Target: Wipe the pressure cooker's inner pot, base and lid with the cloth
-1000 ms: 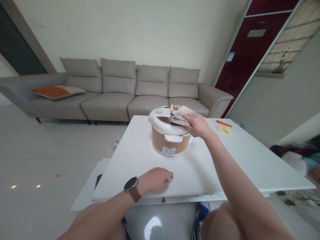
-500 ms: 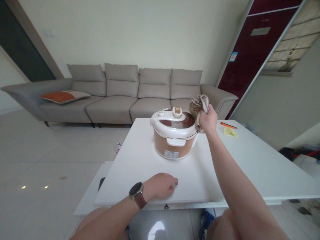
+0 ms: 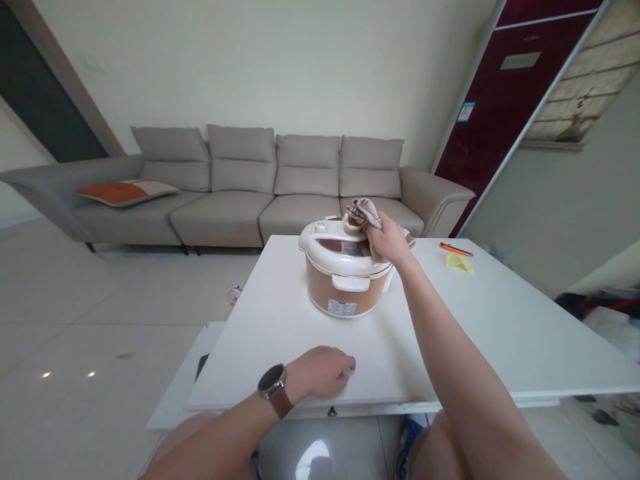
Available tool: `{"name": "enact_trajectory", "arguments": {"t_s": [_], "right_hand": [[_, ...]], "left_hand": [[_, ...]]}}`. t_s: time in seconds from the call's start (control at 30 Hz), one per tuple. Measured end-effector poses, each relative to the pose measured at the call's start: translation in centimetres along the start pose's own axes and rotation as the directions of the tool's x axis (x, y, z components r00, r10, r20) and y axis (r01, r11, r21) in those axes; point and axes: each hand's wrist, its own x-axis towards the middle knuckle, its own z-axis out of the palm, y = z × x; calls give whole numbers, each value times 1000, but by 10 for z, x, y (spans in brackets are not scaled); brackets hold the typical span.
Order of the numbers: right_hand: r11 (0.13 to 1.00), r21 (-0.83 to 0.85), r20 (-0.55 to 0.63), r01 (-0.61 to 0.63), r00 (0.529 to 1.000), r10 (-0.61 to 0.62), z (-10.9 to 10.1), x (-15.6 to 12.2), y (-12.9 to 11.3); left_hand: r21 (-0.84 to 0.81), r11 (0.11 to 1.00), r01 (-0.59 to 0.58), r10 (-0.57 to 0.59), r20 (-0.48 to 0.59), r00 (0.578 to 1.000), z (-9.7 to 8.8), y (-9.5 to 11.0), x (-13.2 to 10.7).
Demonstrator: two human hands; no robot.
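Cooker [image 3: 321,287], lid [image 3: 317,255] on, contents hidden, midway along far part of white worktop [image 3: 270,340]. Tiled floor [image 3: 125,287]; taupe sofa [image 3: 215,219] behind, four backrests [image 3: 240,159], one orange-and-white pillow [image 3: 117,193]. Right hand's [image 3: 393,241] grip pinching one bunched cloth [image 3: 363,213] at lid's right side. Left hand [image 3: 323,370] on worktop, fingers curled; cannot tell whether grip holds anything. Farther right: one slim orange tool [image 3: 453,249], one yellow scrap [image 3: 459,263].

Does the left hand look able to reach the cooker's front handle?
Probably yes: nothing visible stands between the left hand and the front handle; the right hand and cloth are at the lid.
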Motion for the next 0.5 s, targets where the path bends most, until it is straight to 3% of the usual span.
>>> {"name": "enact_trajectory", "arguments": {"t_s": [0.17,0.27,0.37,0.43,0.5], "right_hand": [[985,169,-38,26,999,-20,-10,6,11],[993,116,-71,-3,997,11,-6,1,8],[998,63,-9,-10,1000,10,-4,-2,3],[989,150,3,-2,1000,1,-6,0,5],[958,287,-73,-28,996,51,-10,5,9]], "left_hand": [[13,1000,4,-4,2,1000,5,-2,-2],[13,1000,3,-3,4,1000,5,-1,-2],[7,1000,8,-8,12,1000,4,1,-2],[1,1000,14,-14,17,1000,4,1,-2],[-1,1000,19,-19,21,1000,5,2,-2]]}}
